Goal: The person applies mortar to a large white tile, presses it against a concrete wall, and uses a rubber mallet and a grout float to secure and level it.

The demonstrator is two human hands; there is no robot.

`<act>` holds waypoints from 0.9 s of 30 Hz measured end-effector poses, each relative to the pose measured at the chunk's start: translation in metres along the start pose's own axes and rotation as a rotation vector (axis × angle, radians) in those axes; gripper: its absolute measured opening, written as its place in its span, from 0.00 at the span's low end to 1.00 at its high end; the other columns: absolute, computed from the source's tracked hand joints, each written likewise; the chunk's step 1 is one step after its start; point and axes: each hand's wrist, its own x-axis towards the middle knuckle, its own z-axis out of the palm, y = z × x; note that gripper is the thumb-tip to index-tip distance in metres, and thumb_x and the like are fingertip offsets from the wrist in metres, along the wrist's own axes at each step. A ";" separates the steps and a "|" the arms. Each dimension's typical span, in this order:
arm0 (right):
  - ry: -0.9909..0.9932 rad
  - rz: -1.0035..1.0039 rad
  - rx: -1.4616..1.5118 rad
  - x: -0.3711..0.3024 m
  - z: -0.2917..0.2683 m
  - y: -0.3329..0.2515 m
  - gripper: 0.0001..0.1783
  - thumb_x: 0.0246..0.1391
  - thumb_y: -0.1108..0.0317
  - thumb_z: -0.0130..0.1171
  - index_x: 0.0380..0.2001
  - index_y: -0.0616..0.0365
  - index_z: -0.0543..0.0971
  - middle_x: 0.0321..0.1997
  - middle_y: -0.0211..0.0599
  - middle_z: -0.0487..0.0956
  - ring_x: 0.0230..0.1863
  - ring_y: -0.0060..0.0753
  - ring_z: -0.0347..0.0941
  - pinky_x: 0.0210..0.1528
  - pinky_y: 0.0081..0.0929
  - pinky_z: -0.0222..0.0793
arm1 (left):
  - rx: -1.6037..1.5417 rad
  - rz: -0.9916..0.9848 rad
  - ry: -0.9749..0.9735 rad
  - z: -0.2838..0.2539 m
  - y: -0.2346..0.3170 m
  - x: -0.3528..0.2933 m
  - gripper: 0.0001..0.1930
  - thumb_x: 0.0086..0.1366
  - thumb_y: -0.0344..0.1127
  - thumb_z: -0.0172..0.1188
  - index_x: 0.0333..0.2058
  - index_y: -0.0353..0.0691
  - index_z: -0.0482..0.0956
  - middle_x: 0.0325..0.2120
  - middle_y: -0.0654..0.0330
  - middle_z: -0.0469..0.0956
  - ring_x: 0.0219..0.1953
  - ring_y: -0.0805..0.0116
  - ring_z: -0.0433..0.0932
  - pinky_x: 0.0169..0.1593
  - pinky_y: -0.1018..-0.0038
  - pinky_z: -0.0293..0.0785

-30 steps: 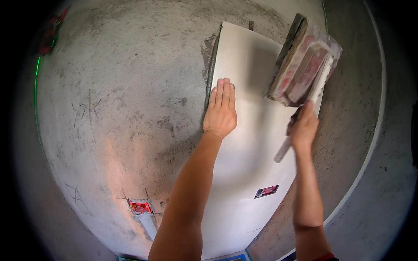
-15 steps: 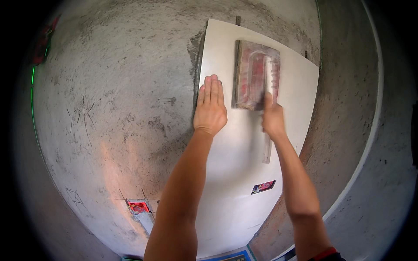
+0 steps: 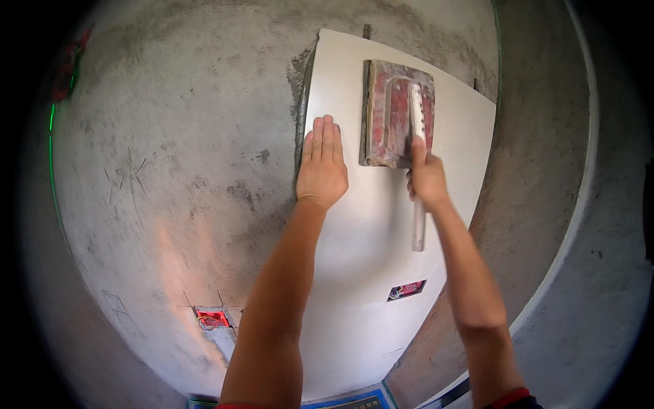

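Rough grey plaster wall [image 3: 170,136] all around, scratched and stained. Low on wall, red socket box [image 3: 212,318] sunk into a cutout. Along wall's left edge, thin green laser line [image 3: 51,146]. Below wall, blue-patterned sheet [image 3: 354,401] at the foot.

The tile [image 3: 381,259] is plain white with a small red-and-dark sticker [image 3: 407,290]. The trowel [image 3: 397,112] is red, smeared grey. The wall [image 3: 170,170] is mottled grey, scratched, with a red box [image 3: 212,318].
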 end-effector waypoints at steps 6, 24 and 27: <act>0.280 -0.212 0.287 -0.048 -0.031 -0.007 0.36 0.61 0.36 0.37 0.18 0.59 0.65 0.10 0.28 0.61 0.07 0.22 0.58 0.11 0.25 0.58 | 0.042 -0.005 -0.011 -0.003 -0.003 -0.007 0.31 0.60 0.30 0.44 0.61 0.23 0.52 0.66 0.43 0.47 0.69 0.49 0.43 0.70 0.58 0.41; 0.259 -0.009 -0.187 0.014 -0.012 0.068 0.41 0.62 0.39 0.36 0.28 0.73 0.77 0.20 0.59 0.77 0.27 0.60 0.77 0.29 0.45 0.72 | 0.077 0.002 0.019 -0.001 0.014 0.004 0.30 0.61 0.29 0.45 0.61 0.23 0.52 0.65 0.42 0.48 0.69 0.47 0.45 0.69 0.57 0.43; 0.120 0.125 -0.044 0.002 -0.015 0.045 0.42 0.60 0.38 0.38 0.33 0.76 0.77 0.31 0.73 0.75 0.42 0.70 0.73 0.46 0.49 0.69 | 0.113 -0.016 0.006 -0.001 0.008 -0.001 0.30 0.62 0.29 0.46 0.61 0.23 0.52 0.65 0.42 0.48 0.68 0.46 0.46 0.69 0.56 0.44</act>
